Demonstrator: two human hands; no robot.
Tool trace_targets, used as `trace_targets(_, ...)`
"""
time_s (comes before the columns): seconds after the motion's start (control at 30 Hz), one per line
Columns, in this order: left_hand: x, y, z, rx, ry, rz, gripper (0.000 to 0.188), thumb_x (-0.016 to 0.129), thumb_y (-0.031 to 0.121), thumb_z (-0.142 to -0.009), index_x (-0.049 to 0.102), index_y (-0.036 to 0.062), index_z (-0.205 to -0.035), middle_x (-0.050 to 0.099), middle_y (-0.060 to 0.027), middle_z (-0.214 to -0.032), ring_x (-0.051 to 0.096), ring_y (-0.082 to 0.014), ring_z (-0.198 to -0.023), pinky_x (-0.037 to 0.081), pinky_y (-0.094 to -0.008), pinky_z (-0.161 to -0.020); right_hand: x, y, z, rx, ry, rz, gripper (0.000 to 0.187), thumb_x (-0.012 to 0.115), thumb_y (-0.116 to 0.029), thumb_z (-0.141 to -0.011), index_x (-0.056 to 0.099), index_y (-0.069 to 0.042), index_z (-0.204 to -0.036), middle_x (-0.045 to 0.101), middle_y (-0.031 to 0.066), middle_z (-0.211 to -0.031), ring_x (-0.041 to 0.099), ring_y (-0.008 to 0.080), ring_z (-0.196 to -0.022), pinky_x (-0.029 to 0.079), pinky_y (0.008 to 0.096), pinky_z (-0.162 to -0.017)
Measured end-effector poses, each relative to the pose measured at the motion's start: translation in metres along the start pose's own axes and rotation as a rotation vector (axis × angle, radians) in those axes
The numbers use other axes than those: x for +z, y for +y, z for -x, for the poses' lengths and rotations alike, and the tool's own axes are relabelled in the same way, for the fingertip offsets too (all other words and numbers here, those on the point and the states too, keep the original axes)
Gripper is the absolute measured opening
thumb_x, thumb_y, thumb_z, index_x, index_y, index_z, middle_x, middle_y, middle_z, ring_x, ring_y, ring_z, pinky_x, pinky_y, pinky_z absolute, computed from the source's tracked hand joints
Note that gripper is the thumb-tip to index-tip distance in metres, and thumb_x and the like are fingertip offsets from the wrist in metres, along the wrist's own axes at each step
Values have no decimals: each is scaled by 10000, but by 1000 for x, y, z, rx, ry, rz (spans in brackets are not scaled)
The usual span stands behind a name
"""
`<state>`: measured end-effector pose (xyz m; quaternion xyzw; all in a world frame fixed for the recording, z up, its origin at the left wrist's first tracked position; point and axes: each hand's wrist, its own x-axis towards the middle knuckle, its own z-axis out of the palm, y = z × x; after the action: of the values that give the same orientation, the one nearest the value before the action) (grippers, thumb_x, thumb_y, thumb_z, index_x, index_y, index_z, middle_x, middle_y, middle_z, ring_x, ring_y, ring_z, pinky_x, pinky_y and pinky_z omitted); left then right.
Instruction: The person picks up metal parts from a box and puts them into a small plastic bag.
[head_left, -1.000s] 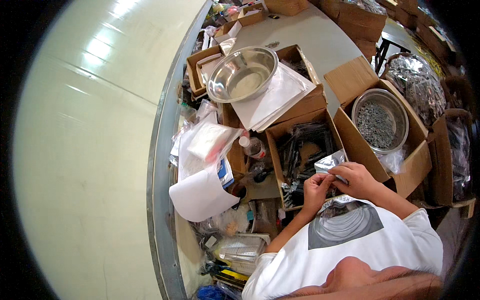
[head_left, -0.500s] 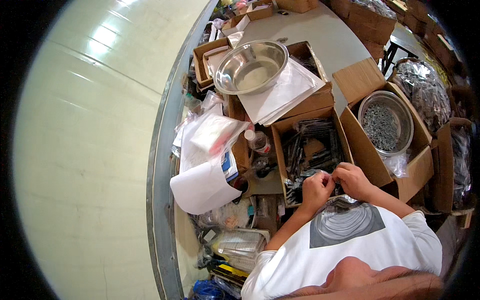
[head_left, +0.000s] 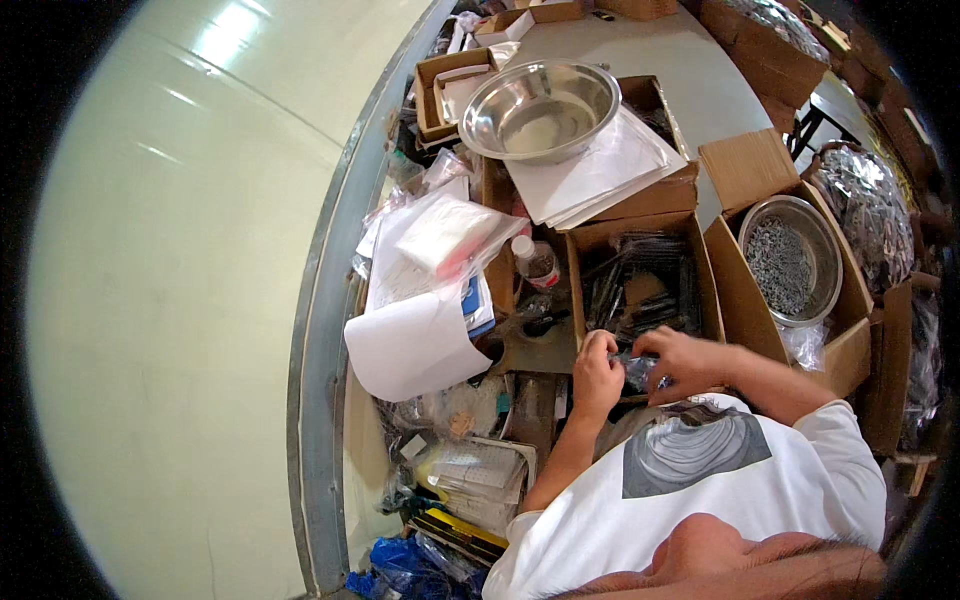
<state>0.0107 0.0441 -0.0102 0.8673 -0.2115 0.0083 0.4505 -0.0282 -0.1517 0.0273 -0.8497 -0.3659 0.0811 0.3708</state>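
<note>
Between my hands is a small clear plastic packet with something dark in it; the contents are too small to make out. My left hand pinches its left side, fingers upright and closed. Curled around the right side is my right hand, its fingers bent against the plastic and a little blurred. Both hands are over the near edge of an open cardboard box. Inside the box lie several dark, flat packets, some stacked and some loose.
Right of the box, a metal bowl of screws sits in another carton. Farther back, an empty steel basin rests on white paper sheets. A capped bottle and bagged papers lie on the left.
My hands have moved apart from a close pinch, and the packet now shows between them. My left hand has shifted slightly left. The whole view has also shifted a little.
</note>
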Motion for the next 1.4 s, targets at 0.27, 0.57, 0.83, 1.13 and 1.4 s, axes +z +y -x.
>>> trace_targets(0.27, -13, -12, 9, -105, -274, 367, 142, 463, -132, -709, 570, -45, -741, 668, -119, -962, 629, -166, -818, 505, -265, -625, -6, 150, -35, 621, -532, 892, 249, 560, -176, -855, 681, -181, -1073, 436, 98, -1371, 560, 242, -1089, 482, 397, -818)
trace_targets(0.57, -19, -9, 16, -138, -256, 397, 188, 464, -115, -697, 613, -50, -792, 665, -135, -970, 642, -216, -870, 521, -297, -679, -25, 162, -43, 286, -650, 917, 197, 550, -193, -866, 696, -160, -993, 548, 72, -1250, 598, 230, -1029, 500, 368, -774)
trace_targets(0.83, -19, -9, 8, -78, -246, 305, 166, 478, -94, -721, 617, -52, -802, 667, -136, -949, 643, -212, -855, 519, -294, -705, -81, 96, -53, 506, -128, 203, 319, 687, -209, -772, 612, -67, -1048, 650, 147, -934, 618, 335, -891, 496, 422, -755)
trace_targets(1.13, -14, -3, 5, -47, -248, 370, 160, 479, -100, -716, 610, -48, -792, 673, -120, -938, 646, -191, -839, 516, -288, -707, -37, 142, -44, 798, -792, 915, 410, 589, -254, -863, 550, -172, -1263, 495, 33, -1329, 499, 241, -1171, 440, 398, -894)
trace_targets(1.4, -17, -9, 8, -40, -244, 343, 237, 478, -92, -731, 659, -39, -875, 672, -134, -963, 650, -225, -880, 509, -310, -776, -34, 145, -25, 432, -848, 1034, 309, 616, -252, -843, 616, -182, -1144, 561, 46, -1217, 527, 231, -1120, 397, 406, -914)
